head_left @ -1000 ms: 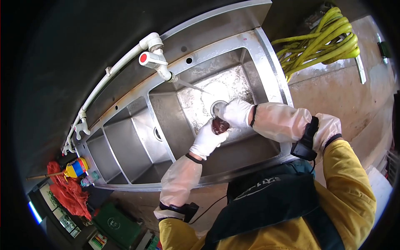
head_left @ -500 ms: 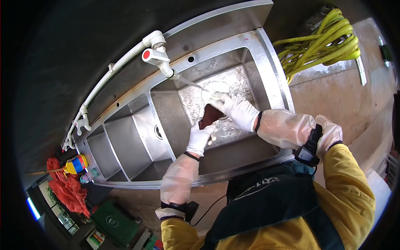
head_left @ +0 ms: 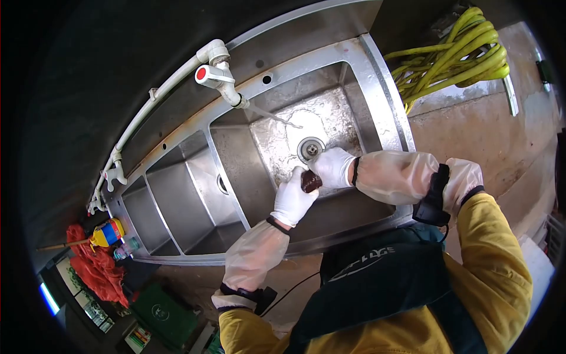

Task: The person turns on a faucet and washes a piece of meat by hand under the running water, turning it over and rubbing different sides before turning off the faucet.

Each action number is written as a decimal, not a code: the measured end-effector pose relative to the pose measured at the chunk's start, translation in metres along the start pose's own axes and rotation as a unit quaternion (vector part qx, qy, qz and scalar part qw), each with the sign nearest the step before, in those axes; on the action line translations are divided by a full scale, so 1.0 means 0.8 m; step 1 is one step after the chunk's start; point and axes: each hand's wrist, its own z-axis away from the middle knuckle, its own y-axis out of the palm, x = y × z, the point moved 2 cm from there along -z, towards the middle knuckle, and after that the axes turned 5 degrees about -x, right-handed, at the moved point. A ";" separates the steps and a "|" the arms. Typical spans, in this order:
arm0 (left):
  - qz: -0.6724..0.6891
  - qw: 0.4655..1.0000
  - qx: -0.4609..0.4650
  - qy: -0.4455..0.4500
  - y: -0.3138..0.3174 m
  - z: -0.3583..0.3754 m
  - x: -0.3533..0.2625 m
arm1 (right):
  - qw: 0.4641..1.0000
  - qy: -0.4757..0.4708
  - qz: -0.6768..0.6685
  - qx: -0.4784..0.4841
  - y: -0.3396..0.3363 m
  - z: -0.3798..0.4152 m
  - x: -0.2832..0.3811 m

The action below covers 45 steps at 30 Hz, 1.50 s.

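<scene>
A dark maroon cloth (head_left: 309,181), small and bunched, is held over the near part of the right-hand sink basin (head_left: 233,153). My left hand (head_left: 293,197), in a white glove, is closed round its left side. My right hand (head_left: 333,167), also white-gloved, is closed against its upper right side; the fingertips are partly hidden. Beyond the hands, the metal drain (head_left: 311,150) shows in the basin floor. Water runs from the white tap with a red-marked handle (head_left: 219,78) and lands behind the drain, away from the cloth.
Two more basin compartments (head_left: 197,200) lie to the left. A white pipe (head_left: 138,123) with further taps runs along the back. Coiled yellow hose (head_left: 466,56) sits at the upper right. A yellow-and-blue bottle (head_left: 107,233) and red fabric (head_left: 97,268) are at the far left.
Both hands have drawn back from the water stream towards my body, uncovering the drain. The cloth, spread longer before, is now bunched small between them.
</scene>
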 end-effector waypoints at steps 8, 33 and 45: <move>-0.184 0.971 -0.032 0.152 0.018 0.002 0.028 | 0.981 0.124 -0.135 0.069 0.040 0.011 -0.006; -0.042 0.997 0.068 -0.021 -0.004 0.022 -0.008 | 1.000 -0.022 0.008 -0.001 0.010 0.016 0.012; -0.235 0.950 -0.057 0.198 -0.021 0.036 -0.023 | 0.873 0.244 -0.405 0.122 0.021 0.055 0.047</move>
